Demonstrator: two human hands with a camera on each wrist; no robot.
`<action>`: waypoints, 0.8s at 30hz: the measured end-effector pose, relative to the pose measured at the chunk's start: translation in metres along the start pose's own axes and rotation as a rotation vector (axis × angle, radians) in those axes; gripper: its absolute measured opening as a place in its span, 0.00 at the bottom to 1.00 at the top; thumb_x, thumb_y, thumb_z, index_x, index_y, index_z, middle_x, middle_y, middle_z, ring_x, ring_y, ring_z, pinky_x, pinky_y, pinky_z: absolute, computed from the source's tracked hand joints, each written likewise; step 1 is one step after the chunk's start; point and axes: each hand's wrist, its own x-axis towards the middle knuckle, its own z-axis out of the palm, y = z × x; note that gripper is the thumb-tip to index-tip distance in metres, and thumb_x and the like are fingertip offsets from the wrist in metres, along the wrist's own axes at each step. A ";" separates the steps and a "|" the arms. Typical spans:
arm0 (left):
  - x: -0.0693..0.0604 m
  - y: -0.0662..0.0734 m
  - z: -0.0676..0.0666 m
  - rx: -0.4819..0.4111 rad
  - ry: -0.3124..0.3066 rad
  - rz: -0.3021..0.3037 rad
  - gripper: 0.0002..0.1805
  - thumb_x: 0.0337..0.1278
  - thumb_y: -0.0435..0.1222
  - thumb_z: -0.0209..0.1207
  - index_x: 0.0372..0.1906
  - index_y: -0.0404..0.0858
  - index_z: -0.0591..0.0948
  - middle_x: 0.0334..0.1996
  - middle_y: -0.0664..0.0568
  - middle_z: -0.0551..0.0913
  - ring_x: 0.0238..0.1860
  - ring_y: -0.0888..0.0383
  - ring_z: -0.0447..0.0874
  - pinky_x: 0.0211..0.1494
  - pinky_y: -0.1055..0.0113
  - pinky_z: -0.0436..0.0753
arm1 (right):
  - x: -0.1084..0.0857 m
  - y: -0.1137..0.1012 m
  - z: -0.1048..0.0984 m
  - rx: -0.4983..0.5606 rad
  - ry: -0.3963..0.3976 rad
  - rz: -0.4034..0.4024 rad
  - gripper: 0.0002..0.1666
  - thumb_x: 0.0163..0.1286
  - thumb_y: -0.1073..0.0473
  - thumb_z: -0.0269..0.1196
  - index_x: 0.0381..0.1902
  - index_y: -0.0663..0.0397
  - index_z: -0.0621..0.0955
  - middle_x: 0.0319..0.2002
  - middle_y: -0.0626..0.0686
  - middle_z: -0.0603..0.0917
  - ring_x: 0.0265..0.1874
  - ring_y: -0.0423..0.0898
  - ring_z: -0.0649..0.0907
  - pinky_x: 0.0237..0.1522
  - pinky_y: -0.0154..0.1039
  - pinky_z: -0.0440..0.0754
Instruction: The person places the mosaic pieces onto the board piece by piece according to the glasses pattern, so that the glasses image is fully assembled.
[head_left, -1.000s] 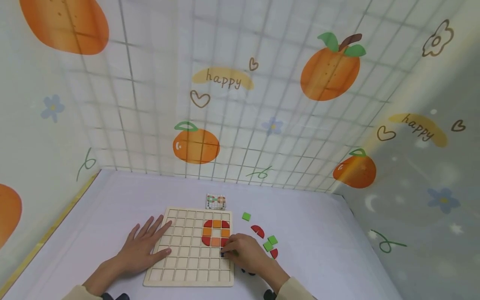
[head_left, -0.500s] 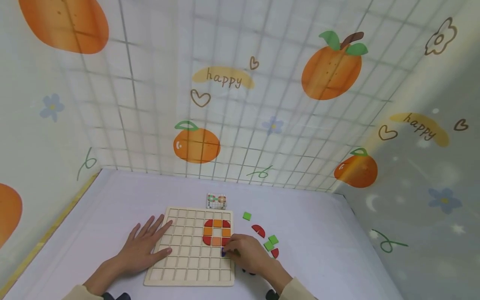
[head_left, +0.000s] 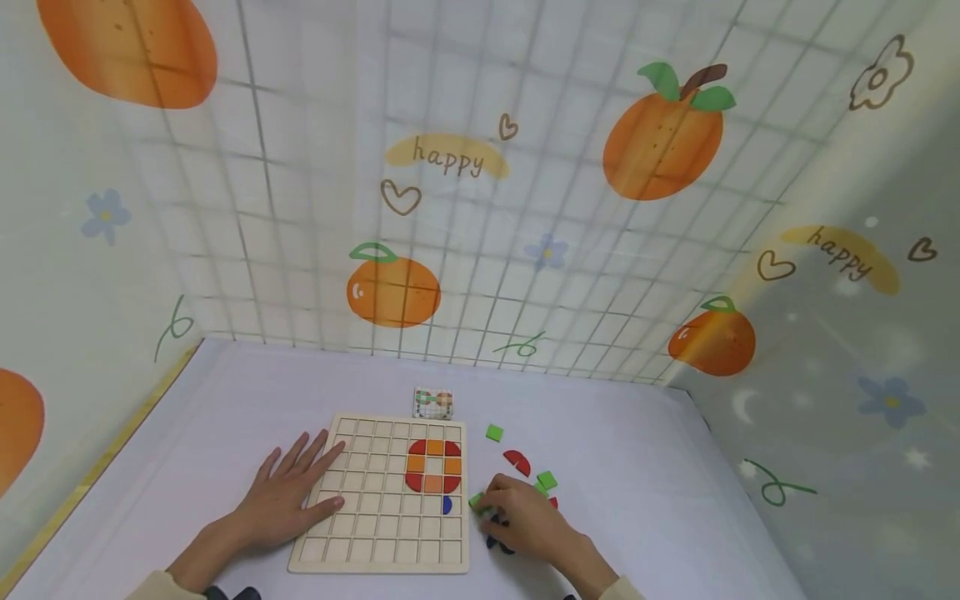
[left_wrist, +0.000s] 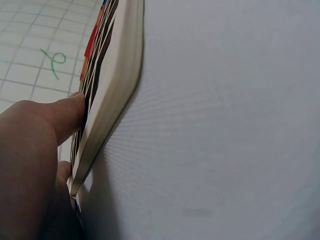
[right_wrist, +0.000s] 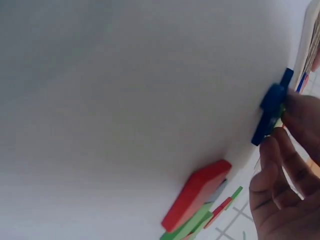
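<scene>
My left hand (head_left: 281,496) lies with fingers spread over the left edge of the wooden grid board (head_left: 382,527). In the left wrist view its thumb touches the rim of the board (left_wrist: 120,85). Red and orange tiles (head_left: 433,447) form a ring on the board's right side, and a blue half-round tile (head_left: 447,505) lies below it. Right of the board, my right hand (head_left: 528,517) reaches down with bent fingers to dark blue tiles (right_wrist: 272,105). Its fingertips are at these tiles; whether they pinch one is unclear. A green tile (head_left: 476,502) lies by the fingers.
Behind the board lies a small pattern card (head_left: 433,402). Beyond the right hand are red half-round pieces (head_left: 517,462) and green square tiles (head_left: 494,433), (head_left: 547,480). The white table (head_left: 637,467) meets fruit-printed curtain walls (head_left: 487,292) at the back and sides.
My right hand has let go of the blue tile on the board and moved right and down to the dark blue tiles. The left hand stays in place.
</scene>
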 end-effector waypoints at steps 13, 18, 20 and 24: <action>-0.003 -0.001 0.003 -0.021 0.006 0.001 0.44 0.61 0.64 0.54 0.76 0.44 0.62 0.76 0.39 0.52 0.75 0.37 0.42 0.70 0.35 0.40 | -0.002 -0.002 -0.002 0.038 -0.019 0.197 0.17 0.58 0.57 0.75 0.46 0.49 0.87 0.31 0.38 0.80 0.29 0.33 0.76 0.35 0.31 0.81; -0.003 0.000 0.004 -0.022 0.001 0.003 0.44 0.62 0.64 0.53 0.76 0.44 0.61 0.76 0.39 0.51 0.75 0.37 0.41 0.70 0.35 0.39 | -0.007 0.004 -0.006 0.162 -0.041 0.242 0.10 0.58 0.64 0.74 0.39 0.51 0.89 0.28 0.37 0.79 0.26 0.35 0.75 0.32 0.29 0.80; -0.002 0.000 0.004 -0.016 0.004 0.005 0.44 0.62 0.64 0.53 0.76 0.44 0.61 0.76 0.39 0.51 0.75 0.37 0.41 0.70 0.35 0.39 | -0.008 0.006 -0.006 0.188 -0.046 0.245 0.11 0.59 0.65 0.73 0.40 0.50 0.89 0.28 0.37 0.79 0.26 0.36 0.76 0.33 0.29 0.80; 0.000 0.000 0.002 -0.015 0.010 0.013 0.44 0.62 0.64 0.53 0.76 0.44 0.61 0.76 0.39 0.51 0.75 0.37 0.42 0.70 0.35 0.40 | -0.007 0.008 -0.006 0.207 -0.055 0.247 0.10 0.58 0.67 0.72 0.38 0.49 0.89 0.27 0.37 0.78 0.26 0.36 0.76 0.32 0.29 0.79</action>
